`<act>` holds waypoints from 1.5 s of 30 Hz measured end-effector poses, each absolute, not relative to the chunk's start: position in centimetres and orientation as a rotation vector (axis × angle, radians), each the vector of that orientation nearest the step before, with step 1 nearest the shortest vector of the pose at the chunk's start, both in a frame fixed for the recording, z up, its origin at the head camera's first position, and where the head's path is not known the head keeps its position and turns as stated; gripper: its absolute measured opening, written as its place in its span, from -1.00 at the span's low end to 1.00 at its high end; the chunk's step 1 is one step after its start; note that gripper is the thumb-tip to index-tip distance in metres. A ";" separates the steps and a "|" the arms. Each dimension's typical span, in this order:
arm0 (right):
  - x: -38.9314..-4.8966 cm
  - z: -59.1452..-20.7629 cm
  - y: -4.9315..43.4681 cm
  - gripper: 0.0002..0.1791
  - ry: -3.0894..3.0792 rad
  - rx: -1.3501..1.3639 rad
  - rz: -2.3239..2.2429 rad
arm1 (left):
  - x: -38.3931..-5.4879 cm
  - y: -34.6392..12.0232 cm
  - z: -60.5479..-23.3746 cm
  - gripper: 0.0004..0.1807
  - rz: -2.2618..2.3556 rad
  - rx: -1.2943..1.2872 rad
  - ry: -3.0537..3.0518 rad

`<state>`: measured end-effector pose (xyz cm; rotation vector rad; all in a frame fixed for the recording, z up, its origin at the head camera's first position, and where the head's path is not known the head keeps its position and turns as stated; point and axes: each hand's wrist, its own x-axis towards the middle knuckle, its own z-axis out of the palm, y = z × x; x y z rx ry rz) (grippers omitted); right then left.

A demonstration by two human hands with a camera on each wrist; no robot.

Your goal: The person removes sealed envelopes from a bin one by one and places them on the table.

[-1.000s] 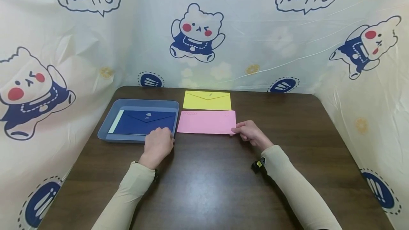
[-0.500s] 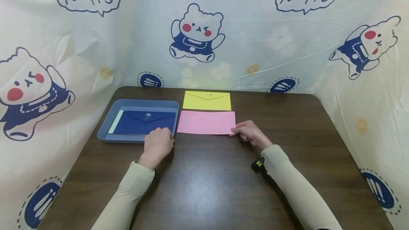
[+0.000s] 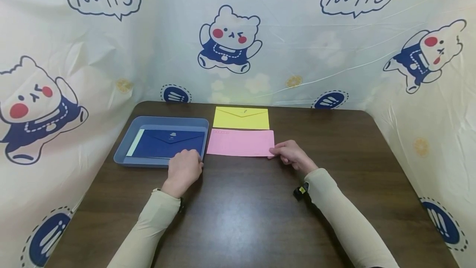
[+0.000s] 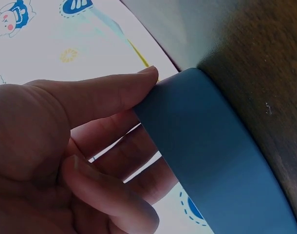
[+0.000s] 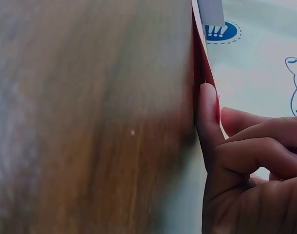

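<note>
Pink envelope (image 3: 240, 143) mid-frame pinched by right hand (image 3: 291, 155), left hand (image 3: 184, 167) gripping blue tray (image 3: 169, 123) left of center; likely pick-up step, lifting calls for firm pinch.

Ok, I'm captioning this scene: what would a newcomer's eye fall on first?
Probably the pink envelope near the middle, pinched at its near right corner by the right hand, a yellow envelope just beyond. Next, the blue tray at left, a dark blue envelope inside and the left hand gripping the tray's near right corner. Cartoon bears dot the backdrop behind.
</note>
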<state>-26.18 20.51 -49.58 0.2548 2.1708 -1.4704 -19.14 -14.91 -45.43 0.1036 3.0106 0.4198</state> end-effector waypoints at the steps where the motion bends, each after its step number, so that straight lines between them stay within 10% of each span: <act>1: -26.1 -49.5 20.6 -0.64 2.172 0.252 -1.469 | -19.1 -14.9 -45.4 -0.90 0.420 0.102 3.008; 29: -25.4 -47.9 23.3 -0.63 2.239 0.128 -1.422 | -19.2 -14.8 -45.6 -0.89 0.421 0.113 3.018; 45: -23.1 -46.9 18.1 -0.65 2.664 -0.571 -0.956 | -19.4 -14.8 -45.6 -0.89 0.407 0.116 3.017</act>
